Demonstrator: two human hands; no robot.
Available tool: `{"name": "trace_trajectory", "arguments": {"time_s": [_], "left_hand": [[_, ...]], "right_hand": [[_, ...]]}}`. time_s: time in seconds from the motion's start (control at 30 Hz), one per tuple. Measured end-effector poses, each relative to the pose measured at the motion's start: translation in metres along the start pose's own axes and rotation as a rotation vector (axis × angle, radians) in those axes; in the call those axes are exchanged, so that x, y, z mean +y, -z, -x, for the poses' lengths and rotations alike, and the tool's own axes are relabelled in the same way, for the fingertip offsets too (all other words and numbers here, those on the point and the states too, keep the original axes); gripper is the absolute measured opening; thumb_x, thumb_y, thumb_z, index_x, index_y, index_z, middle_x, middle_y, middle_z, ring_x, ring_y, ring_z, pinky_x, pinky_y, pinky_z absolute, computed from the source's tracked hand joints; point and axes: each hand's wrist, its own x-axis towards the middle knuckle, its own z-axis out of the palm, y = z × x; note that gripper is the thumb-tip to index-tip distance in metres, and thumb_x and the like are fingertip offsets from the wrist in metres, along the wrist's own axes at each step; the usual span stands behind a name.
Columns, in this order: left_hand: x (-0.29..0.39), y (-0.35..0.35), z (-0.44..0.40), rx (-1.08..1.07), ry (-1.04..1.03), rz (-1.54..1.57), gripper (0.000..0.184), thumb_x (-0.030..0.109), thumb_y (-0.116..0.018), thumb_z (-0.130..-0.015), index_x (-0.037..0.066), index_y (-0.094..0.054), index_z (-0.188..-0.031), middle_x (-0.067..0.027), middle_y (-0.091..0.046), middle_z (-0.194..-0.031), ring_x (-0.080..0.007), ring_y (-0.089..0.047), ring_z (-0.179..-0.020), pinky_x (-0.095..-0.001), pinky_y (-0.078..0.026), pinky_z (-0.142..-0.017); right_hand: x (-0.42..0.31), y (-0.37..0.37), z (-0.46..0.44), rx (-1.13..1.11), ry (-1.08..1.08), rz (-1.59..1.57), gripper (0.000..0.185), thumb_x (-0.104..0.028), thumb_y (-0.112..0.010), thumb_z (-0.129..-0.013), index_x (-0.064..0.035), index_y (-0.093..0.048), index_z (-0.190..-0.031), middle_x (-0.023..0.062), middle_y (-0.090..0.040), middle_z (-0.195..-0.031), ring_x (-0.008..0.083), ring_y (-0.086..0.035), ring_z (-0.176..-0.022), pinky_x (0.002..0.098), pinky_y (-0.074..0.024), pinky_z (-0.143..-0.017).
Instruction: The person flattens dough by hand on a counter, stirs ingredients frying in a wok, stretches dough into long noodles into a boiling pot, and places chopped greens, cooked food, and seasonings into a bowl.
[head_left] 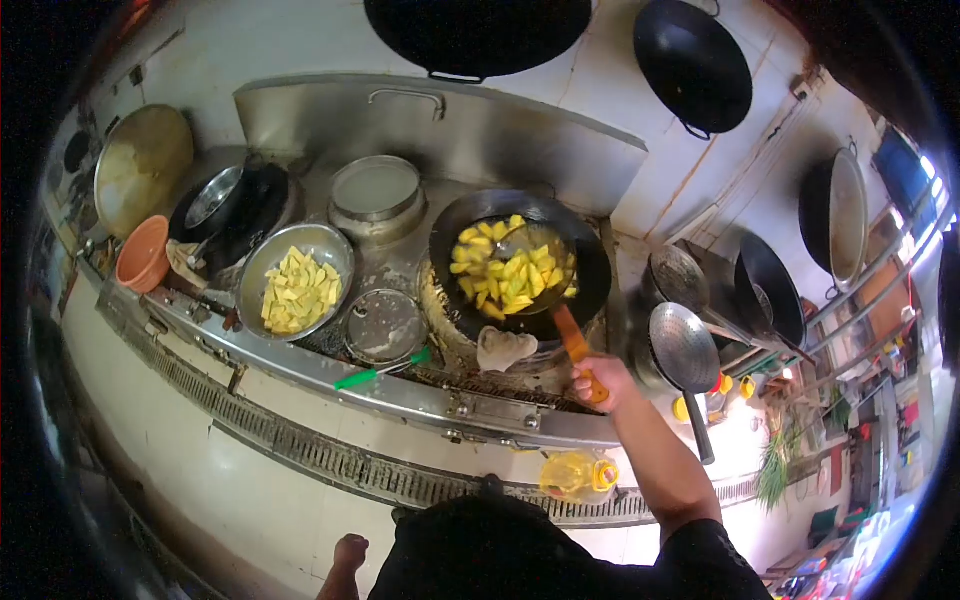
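My right hand (pixel 603 382) is wrapped round the orange-brown handle of a skimmer (pixel 570 335). The skimmer's round head lies in a black wok (pixel 592 270), among yellow chunks (pixel 492 262) that look like cut potato in oil. A bunched pale cloth (pixel 505 349) rests at the wok's near rim. Low by my body, my left hand (pixel 350 551) hangs closed like a fist, apart from the stove, with nothing seen in it. To the wok's left, a steel bowl (pixel 345 262) holds more yellow pieces.
A round strainer (pixel 385 328) with a green handle lies between bowl and wok. Behind it stands a lidded pot (pixel 376 190) under a tap (pixel 405 95). A perforated ladle (pixel 684 345) and several pans are at right. An oil bottle (pixel 578 477) stands below the counter edge.
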Motion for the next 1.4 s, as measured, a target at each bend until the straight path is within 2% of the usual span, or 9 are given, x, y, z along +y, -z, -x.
{"name": "trace_trajectory", "arguments": {"time_s": [0.4, 0.6, 0.73, 0.97, 1.13, 1.2, 1.27, 1.3, 1.4], "left_hand": [[-0.028, -0.061, 0.044, -0.159, 0.200, 0.092, 0.018, 0.021, -0.052, -0.079, 0.011, -0.067, -0.083, -0.0099, -0.065, -0.094, -0.0287, -0.060, -0.093, -0.0373, -0.050, -0.079], [-0.052, -0.088, 0.091, -0.106, 0.586, 0.535, 0.028, 0.031, -0.058, -0.077, 0.005, -0.066, -0.085, -0.0146, -0.065, -0.095, -0.0313, -0.061, -0.090, -0.0392, -0.049, -0.081], [-0.067, -0.071, 0.108, -0.102, 0.635, 0.545, 0.025, 0.028, -0.058, -0.076, 0.006, -0.067, -0.080, -0.0149, -0.065, -0.092, -0.0306, -0.061, -0.090, -0.0391, -0.049, -0.080], [-0.109, -0.084, 0.104, 0.164, 0.316, 0.256, 0.009, 0.014, -0.066, -0.061, 0.012, -0.058, -0.061, -0.0121, -0.059, -0.067, -0.0282, -0.061, -0.068, -0.0397, -0.051, -0.060], [-0.075, -0.018, 0.078, 0.005, 0.968, 0.920, 0.011, 0.008, -0.058, -0.064, 0.012, -0.066, -0.069, -0.0109, -0.065, -0.084, -0.0305, -0.061, -0.082, -0.0377, -0.050, -0.071], [-0.098, -0.099, 0.077, 0.498, 0.417, 0.801, 0.021, 0.007, -0.060, -0.066, 0.008, -0.043, -0.052, -0.0100, -0.042, -0.052, -0.0101, -0.050, -0.054, -0.0313, -0.044, -0.045], [-0.070, -0.071, 0.067, 0.279, 0.278, 0.201, 0.022, 0.008, -0.062, -0.063, 0.008, -0.042, -0.053, -0.0082, -0.044, -0.054, -0.0135, -0.052, -0.055, -0.0303, -0.046, -0.048], [-0.052, -0.068, 0.059, 0.076, 0.852, 0.852, 0.004, 0.010, -0.062, -0.063, 0.008, -0.062, -0.066, -0.0117, -0.065, -0.080, -0.0291, -0.062, -0.077, -0.0355, -0.050, -0.067], [-0.021, -0.047, 0.054, 0.139, 0.187, 0.195, 0.006, 0.012, -0.062, -0.065, 0.010, -0.065, -0.070, -0.0117, -0.065, -0.082, -0.0289, -0.063, -0.078, -0.0360, -0.051, -0.068]], "right_hand": [[0.024, -0.022, -0.038, 0.630, 1.083, 1.428, 0.049, -0.005, -0.046, -0.080, -0.0031, -0.043, -0.129, 0.0167, -0.063, -0.081, 0.0215, -0.062, -0.064, 0.0335, -0.0484, -0.061], [0.041, -0.063, -0.018, 0.291, 0.415, 0.750, 0.044, 0.001, -0.046, -0.078, -0.0075, -0.052, -0.120, 0.0058, -0.049, -0.055, 0.0158, -0.047, -0.039, 0.0298, -0.0367, -0.034], [0.034, -0.051, -0.039, 0.358, 0.475, 0.687, 0.044, 0.004, -0.045, -0.076, -0.0094, -0.053, -0.117, 0.0005, -0.040, -0.050, 0.0111, -0.037, -0.032, 0.0265, -0.0265, -0.027], [-0.007, -0.033, -0.041, 0.614, 0.868, 1.150, 0.047, -0.002, -0.048, -0.079, -0.0048, -0.048, -0.126, 0.0180, -0.063, -0.090, 0.0310, -0.062, -0.079, 0.0377, -0.0487, -0.069], [-0.060, -0.004, -0.066, 0.751, 0.706, 1.340, 0.049, -0.004, -0.050, -0.078, -0.0033, -0.046, -0.127, 0.0224, -0.061, -0.104, 0.0351, -0.060, -0.093, 0.0380, -0.0481, -0.077], [-0.071, 0.016, -0.082, 0.734, 0.797, 1.402, 0.043, -0.002, -0.050, -0.078, -0.0044, -0.050, -0.121, 0.0201, -0.063, -0.089, 0.0342, -0.062, -0.073, 0.0409, -0.0496, -0.062], [-0.082, 0.023, -0.091, 0.382, 0.454, 0.833, 0.039, -0.002, -0.045, -0.079, -0.0079, -0.051, -0.117, 0.0075, -0.050, -0.059, 0.0181, -0.046, -0.039, 0.0316, -0.0378, -0.036], [-0.085, 0.018, -0.087, 0.376, 0.452, 0.829, 0.039, -0.002, -0.045, -0.079, -0.0079, -0.051, -0.117, 0.0075, -0.050, -0.059, 0.0181, -0.046, -0.039, 0.0316, -0.0378, -0.036], [-0.085, 0.003, -0.074, 0.161, 0.240, 0.573, 0.013, -0.003, -0.051, -0.081, -0.0092, -0.046, -0.092, 0.0047, -0.043, -0.060, 0.0131, -0.042, -0.044, 0.0268, -0.0360, -0.035]]}}
